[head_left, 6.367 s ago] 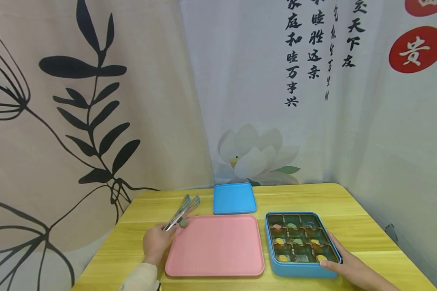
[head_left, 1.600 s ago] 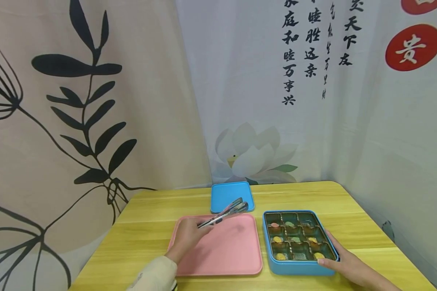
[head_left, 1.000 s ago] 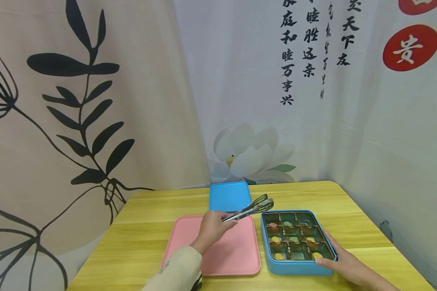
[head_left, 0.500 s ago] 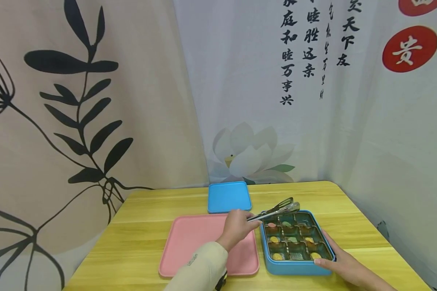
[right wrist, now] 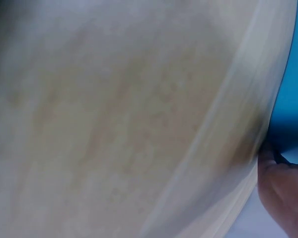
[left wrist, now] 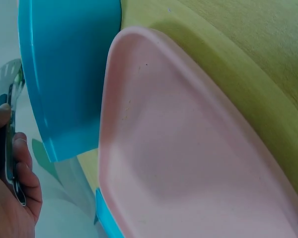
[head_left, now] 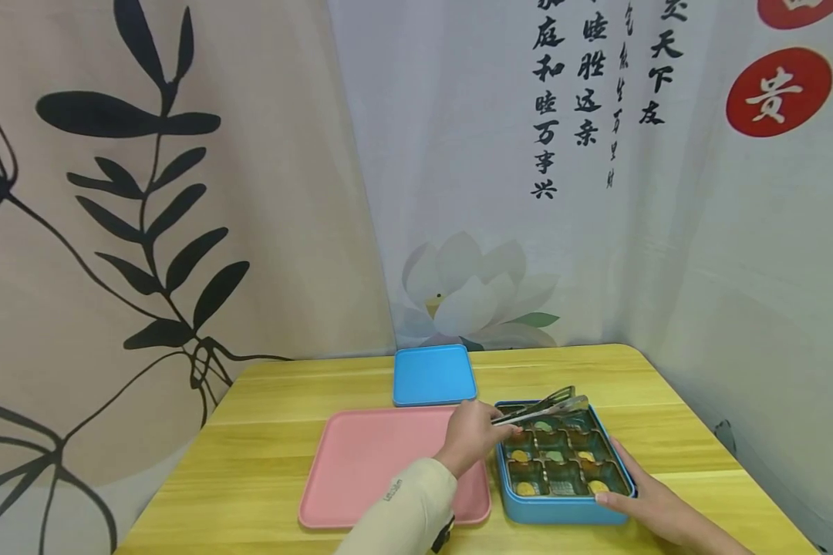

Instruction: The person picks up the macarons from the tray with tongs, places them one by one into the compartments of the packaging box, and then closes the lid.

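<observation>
My left hand (head_left: 470, 439) grips a pair of metal tongs (head_left: 537, 412), their tips over the back right part of the blue box (head_left: 565, 511). In the left wrist view, a small green piece (left wrist: 20, 77) shows between the tong tips; its kind is hard to tell there. The box has a brown divided insert, with small round yellow pieces (head_left: 525, 489) and green pieces in several compartments. The tongs and left fingers hide part of the back row. My right hand (head_left: 649, 499) holds the box's right side, thumb on the front right corner of its rim.
A pink tray (head_left: 368, 470) lies left of the box, partly under my left forearm. Behind it, a smaller blue tray (head_left: 433, 375) lies near the far edge of the wooden table (head_left: 250, 447). A printed curtain (head_left: 305, 193) hangs behind.
My left hand has carried the tongs rightward from the pink tray's left edge, across the tray, to over the box. A green piece at that edge is gone. My right hand stays on the box.
</observation>
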A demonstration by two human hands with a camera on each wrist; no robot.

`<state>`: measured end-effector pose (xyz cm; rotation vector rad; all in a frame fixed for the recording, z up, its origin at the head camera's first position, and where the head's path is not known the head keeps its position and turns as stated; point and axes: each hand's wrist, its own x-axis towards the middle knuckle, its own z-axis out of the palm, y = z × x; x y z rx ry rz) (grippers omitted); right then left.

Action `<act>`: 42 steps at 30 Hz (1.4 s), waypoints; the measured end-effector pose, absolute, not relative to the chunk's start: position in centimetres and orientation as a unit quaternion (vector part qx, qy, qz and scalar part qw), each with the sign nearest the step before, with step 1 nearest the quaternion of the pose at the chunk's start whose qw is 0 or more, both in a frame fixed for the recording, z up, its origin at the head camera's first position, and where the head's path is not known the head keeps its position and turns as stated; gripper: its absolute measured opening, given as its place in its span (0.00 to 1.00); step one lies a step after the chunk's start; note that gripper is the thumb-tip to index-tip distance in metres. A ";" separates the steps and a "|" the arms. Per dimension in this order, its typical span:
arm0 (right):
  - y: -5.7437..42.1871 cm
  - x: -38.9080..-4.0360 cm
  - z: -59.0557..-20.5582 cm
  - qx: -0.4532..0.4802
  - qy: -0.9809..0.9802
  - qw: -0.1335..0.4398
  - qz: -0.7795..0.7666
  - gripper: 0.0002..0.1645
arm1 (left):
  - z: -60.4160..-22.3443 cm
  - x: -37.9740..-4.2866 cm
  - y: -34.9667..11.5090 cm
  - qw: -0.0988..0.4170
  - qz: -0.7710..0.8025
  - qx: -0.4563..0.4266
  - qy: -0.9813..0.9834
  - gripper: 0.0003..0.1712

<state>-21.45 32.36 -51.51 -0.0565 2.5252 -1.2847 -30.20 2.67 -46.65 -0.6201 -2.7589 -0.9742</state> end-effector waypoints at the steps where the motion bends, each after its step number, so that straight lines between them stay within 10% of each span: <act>1: 32.3 -21.5 -51.5 -0.020 0.881 0.152 -0.446 0.60 | -46.7 -30.2 2.7 0.074 -0.323 -0.204 -0.921 0.35; 42: 32.2 -21.9 -51.8 -0.015 0.882 0.164 -0.442 0.60 | -44.9 -32.7 -5.6 0.149 -0.362 -0.141 -0.909 0.13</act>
